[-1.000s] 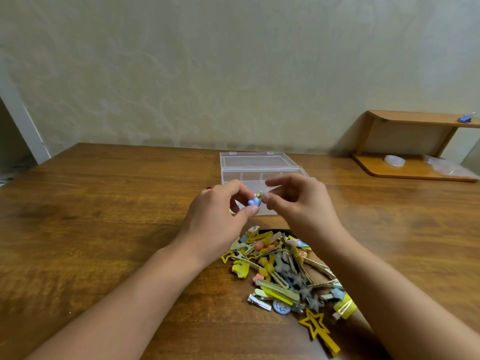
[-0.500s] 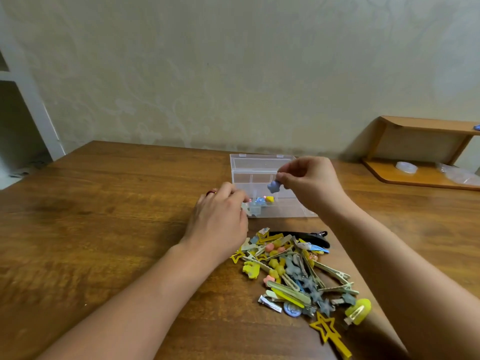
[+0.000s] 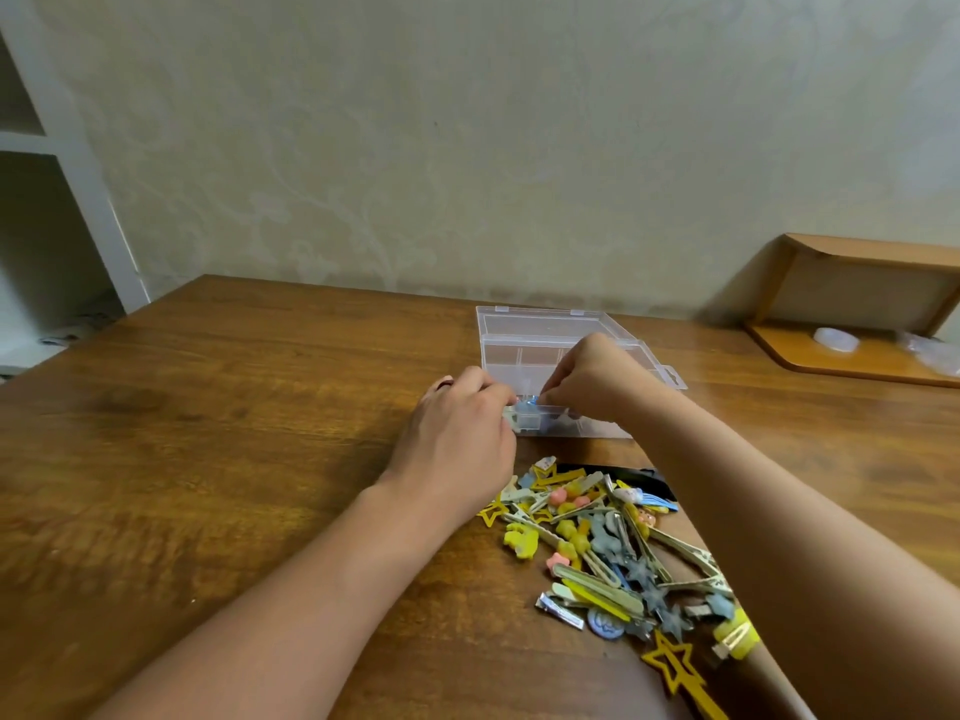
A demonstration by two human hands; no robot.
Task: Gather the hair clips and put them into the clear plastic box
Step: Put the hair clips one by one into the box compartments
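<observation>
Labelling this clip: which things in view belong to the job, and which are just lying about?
Job: clear plastic box; pile of hair clips; left hand; right hand.
Lying about: wooden corner shelf; small clear lid; white shelving.

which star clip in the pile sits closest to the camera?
The yellow outlined star clip, at the pile's near end, alone past the grey stars.

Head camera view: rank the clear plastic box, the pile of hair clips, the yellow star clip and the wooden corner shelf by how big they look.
1. Pile of hair clips and wooden corner shelf: look alike, and the shelf is cut off, so unranked.
2. Clear plastic box, partly hidden by hands.
3. Yellow star clip, nearest the camera, yet smallest.
</observation>
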